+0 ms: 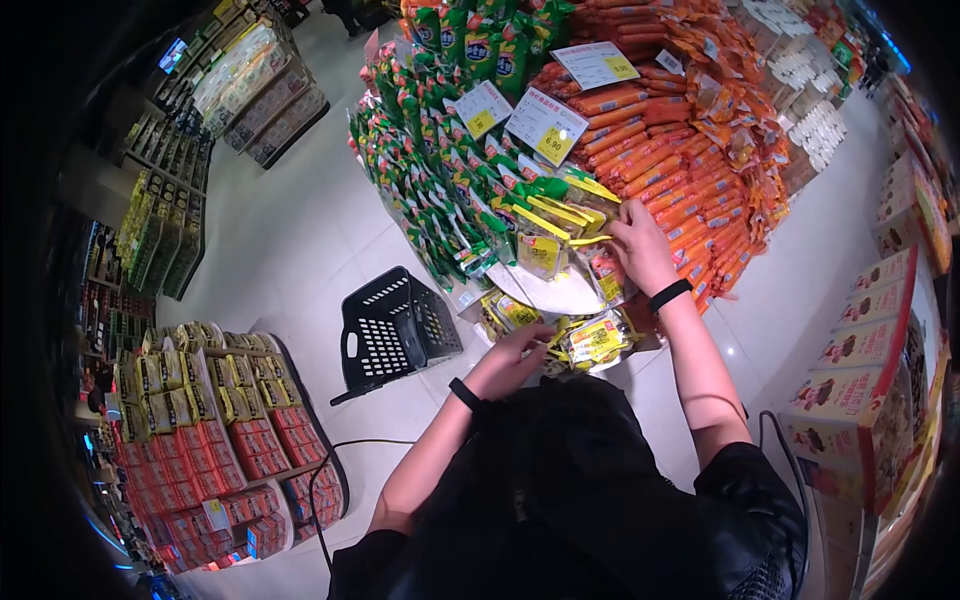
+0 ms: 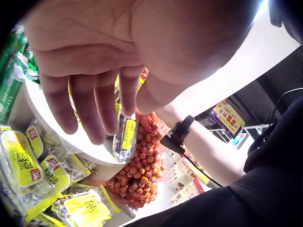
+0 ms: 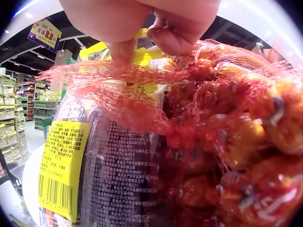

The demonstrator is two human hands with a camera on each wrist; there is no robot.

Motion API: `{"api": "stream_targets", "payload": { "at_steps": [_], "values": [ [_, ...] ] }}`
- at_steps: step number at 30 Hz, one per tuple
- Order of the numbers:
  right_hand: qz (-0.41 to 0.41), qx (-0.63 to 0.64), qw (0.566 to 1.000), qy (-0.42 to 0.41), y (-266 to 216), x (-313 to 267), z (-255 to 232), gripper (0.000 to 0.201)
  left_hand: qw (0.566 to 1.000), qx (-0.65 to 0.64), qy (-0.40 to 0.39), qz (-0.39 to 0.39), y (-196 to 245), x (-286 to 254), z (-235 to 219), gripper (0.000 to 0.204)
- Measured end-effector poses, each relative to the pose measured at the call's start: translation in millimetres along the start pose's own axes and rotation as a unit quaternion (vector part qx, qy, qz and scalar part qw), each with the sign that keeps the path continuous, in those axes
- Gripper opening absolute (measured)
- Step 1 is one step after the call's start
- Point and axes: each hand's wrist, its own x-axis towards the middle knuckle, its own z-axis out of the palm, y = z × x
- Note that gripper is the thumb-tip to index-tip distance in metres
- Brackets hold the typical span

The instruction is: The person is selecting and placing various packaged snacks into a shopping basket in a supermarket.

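The right hand (image 1: 638, 247) was raised to the display, fingers pinching a yellow packet (image 1: 545, 243); the left hand (image 1: 512, 362), fingers loosely spread, was held over lower packets (image 1: 596, 338).

We find open floor (image 1: 300, 230) left of the round display (image 1: 560, 290), with only the black basket (image 1: 395, 325) standing on it just beside the stand. Between the green packets (image 1: 430, 170) and the orange sausages (image 1: 690, 170), yellow packets (image 1: 545, 235) crowd the shelf edge, leaving a small bare white patch below them. Price signs (image 1: 545, 125) stick up above. Boxed goods (image 1: 860, 340) wall in the right side.
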Motion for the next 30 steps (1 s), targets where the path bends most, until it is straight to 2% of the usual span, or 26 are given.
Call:
{"api": "stream_targets", "payload": {
  "at_steps": [4,6,9,12,13,16,19,21,22,23,26,27,30],
  "values": [
    [-0.091,-0.001,0.996,0.018,-17.8,-13.2,-17.4,0.021,0.999,-0.024,0.021,-0.025,9.6,-3.7,-7.1,0.039],
    [-0.071,0.018,0.997,-0.012,-37.1,-21.7,-30.2,0.031,0.997,-0.048,0.018,-0.05,2.6,-3.5,-6.2,0.053],
    [-0.104,0.009,0.994,-0.039,-65.2,-26.7,-42.4,0.035,0.997,-0.014,0.072,0.02,21.6,-4.7,-5.9,0.075],
    [-0.149,0.036,0.987,-0.049,-106.5,-19.2,-49.6,0.033,0.98,0.04,0.137,0.14,39.3,-5.9,-14.2,0.091],
    [-0.151,0.056,0.985,-0.058,-121.7,-17.7,-47.7,0.03,0.983,0.023,0.13,0.131,49.8,-11.4,-22.7,0.095],
    [-0.141,0.109,0.978,-0.107,-154.0,-16.6,-28.7,0.024,0.976,0.005,0.145,0.16,49.8,-30.8,-42.7,0.059],
    [-0.103,0.18,0.967,-0.148,-180.2,-19.6,3.4,0.018,0.983,-0.034,0.149,0.102,33.9,-66.7,-59.8,0.044],
    [-0.092,0.194,0.962,-0.169,-194.0,-16.0,25.2,0.015,0.979,-0.105,0.165,0.052,27.9,-77.3,-73.8,0.041],
    [-0.081,0.215,0.956,-0.183,-215.9,-19.6,35.5,0.014,0.975,-0.137,0.172,0.012,29.0,-98.8,-84.2,0.04],
    [-0.093,0.222,0.953,-0.182,-225.1,-12.2,46.1,0.012,0.971,-0.166,0.173,0.013,17.3,-100.7,-90.8,0.033],
    [-0.103,0.199,0.949,-0.222,-277.1,-2.8,73.6,0.013,0.974,-0.073,0.184,0.112,-31.7,-139.3,-119.4,0.031],
    [-0.118,0.187,0.948,-0.228,-290.7,7.4,82.2,0.013,0.964,-0.103,0.207,0.133,-45.5,-145.3,-125.0,0.034],
    [-0.139,0.168,0.94,-0.264,-341.6,25.2,110.7,0.012,0.966,-0.007,0.228,0.123,-64.6,-190.3,-165.1,0.037]
  ]
}}
